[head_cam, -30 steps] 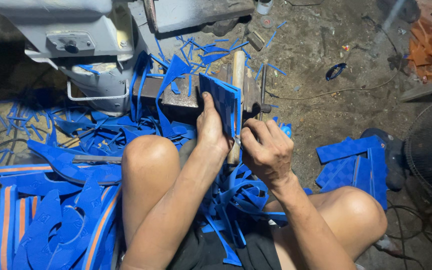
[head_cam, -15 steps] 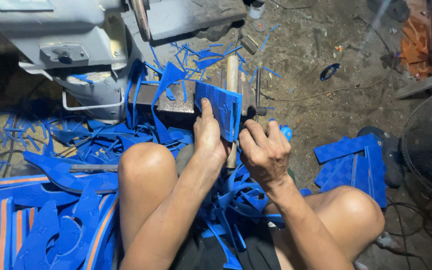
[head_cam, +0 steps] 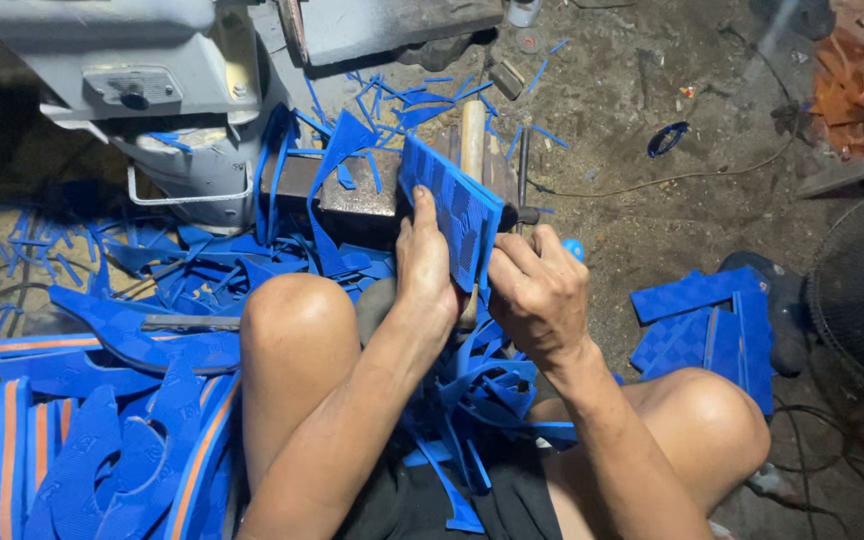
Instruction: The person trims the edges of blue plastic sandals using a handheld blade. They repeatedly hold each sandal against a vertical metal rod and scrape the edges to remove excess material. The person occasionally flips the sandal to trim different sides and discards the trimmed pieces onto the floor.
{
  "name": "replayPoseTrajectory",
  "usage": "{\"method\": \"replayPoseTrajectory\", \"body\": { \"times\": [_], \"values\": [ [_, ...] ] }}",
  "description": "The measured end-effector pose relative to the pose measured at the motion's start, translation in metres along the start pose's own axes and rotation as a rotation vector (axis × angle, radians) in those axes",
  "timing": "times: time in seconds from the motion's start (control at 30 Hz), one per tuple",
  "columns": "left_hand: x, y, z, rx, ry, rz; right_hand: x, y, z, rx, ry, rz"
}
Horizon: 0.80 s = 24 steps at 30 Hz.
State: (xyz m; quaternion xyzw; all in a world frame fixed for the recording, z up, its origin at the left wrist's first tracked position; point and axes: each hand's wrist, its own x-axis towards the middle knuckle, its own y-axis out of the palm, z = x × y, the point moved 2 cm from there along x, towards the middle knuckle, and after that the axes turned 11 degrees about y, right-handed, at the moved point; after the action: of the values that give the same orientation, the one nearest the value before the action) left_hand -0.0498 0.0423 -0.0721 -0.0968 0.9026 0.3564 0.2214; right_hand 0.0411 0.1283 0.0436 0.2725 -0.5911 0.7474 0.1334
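**Both hands on a blue patterned sheet at the centre of the frame**

A seated person's left hand (head_cam: 424,275) presses flat against the near face of a blue textured rubber sheet (head_cam: 452,210), fingers closed along its edge and thumb upward. The right hand (head_cam: 537,290) sits just beside it at the sheet's lower right corner, its fingers curled together into a fist around something that cannot be made out. The sheet stands tilted on edge in the upper middle of the frame, resting against a dark metal block (head_cam: 352,195). A wooden handle (head_cam: 472,135) lies behind it. Blue offcuts (head_cam: 492,385) pile between the bare knees. Sole-shaped blue and orange pieces (head_cam: 102,440) fill the lower left, and stacked blue sheets (head_cam: 697,320) lie at right. A grey machine (head_cam: 152,90) occupies the upper left.
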Motion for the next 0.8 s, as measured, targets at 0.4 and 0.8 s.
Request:
{"method": "replayPoseTrajectory", "body": {
  "times": [0.4, 0.8],
  "values": [
    [0.014, -0.007, 0.021, 0.117, 0.095, 0.158, -0.017, 0.006, -0.004, -0.089, 0.026, 0.049],
    [-0.008, -0.003, 0.015, 0.133, 0.053, 0.201, -0.027, 0.012, -0.017, -0.004, 0.088, 0.131]
  ]
}}
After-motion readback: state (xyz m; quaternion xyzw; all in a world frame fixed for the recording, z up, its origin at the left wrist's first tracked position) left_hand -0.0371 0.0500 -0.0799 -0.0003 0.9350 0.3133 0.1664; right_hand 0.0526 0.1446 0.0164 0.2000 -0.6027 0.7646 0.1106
